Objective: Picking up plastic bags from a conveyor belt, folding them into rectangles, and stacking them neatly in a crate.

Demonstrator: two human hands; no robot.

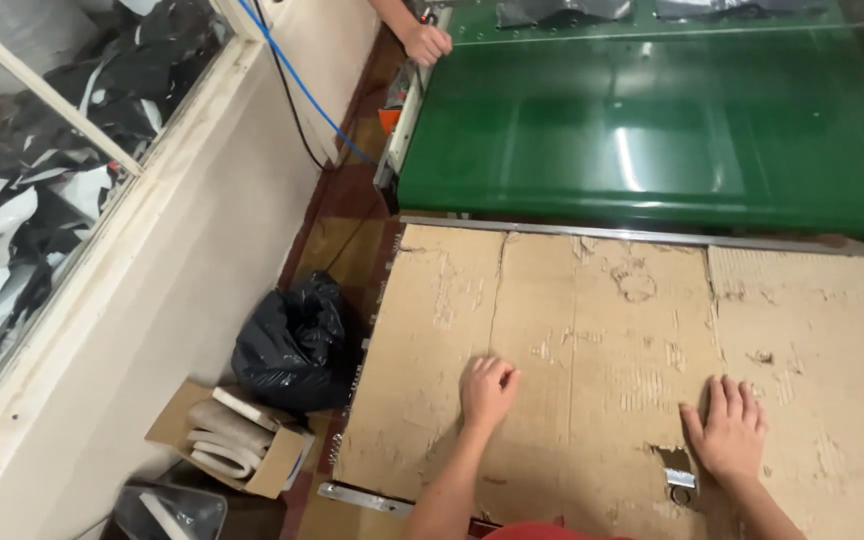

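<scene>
Fingers of the left hand (pixel 488 390) curl loosely, knuckles down; those of the right hand (pixel 727 432) lie flat and slightly spread, both gripping nothing. Both rest on the worn cardboard sheet (pixel 592 340) covering the near table. Beyond lies a green conveyor belt (pixel 652 130), with another person's hand (pixel 426 42) at its far left edge.

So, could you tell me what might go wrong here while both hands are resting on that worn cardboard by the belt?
The cardboard sheet is torn through near the right hand, baring a metal fitting that could nick a finger. The left hand presses on scuffed, peeling board that might slip or tear further. Another person's hand sits at the green conveyor belt edge, where it could get caught.
</scene>
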